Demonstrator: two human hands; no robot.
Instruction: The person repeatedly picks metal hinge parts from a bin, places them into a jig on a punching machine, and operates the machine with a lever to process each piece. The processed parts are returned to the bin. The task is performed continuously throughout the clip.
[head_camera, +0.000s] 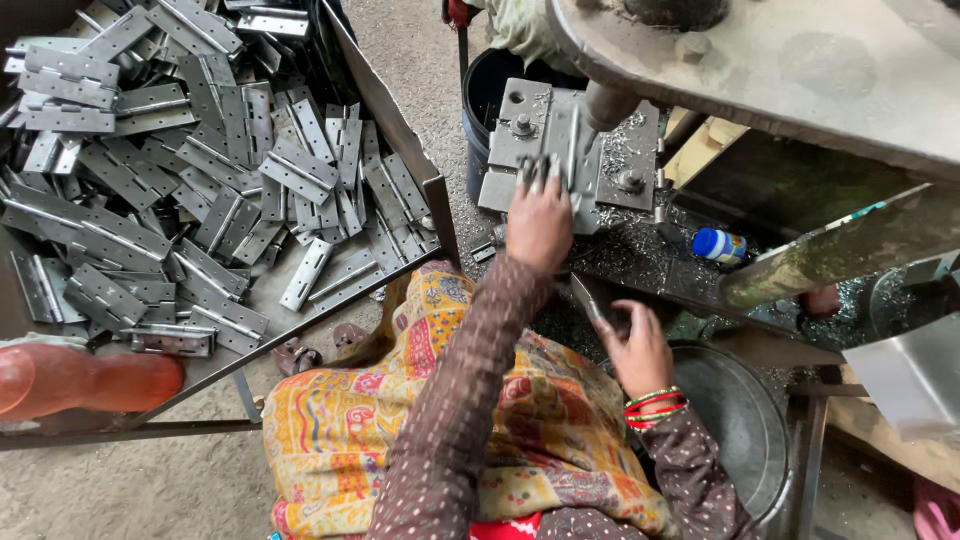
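Note:
My left hand (538, 222) reaches forward onto the steel jig plate (520, 125) of a drill press. Its fingertips press a flat grey hinge (572, 150) against the plate, just below the drill spindle (605, 102). My right hand (640, 348), with red and green bangles at the wrist, is held low over my lap. It grips a second grey hinge (590, 300) by one end, and its fingers hide the rest of the piece. A patterned yellow cloth (400, 420) covers my lap.
A slanted metal tray (440, 205) on the left holds several loose hinges (200, 170). Metal shavings lie around the jig. A blue-capped bottle (720, 245) lies to the right, a round metal basin (745, 430) sits low right, and a black bucket (490, 85) stands behind the jig.

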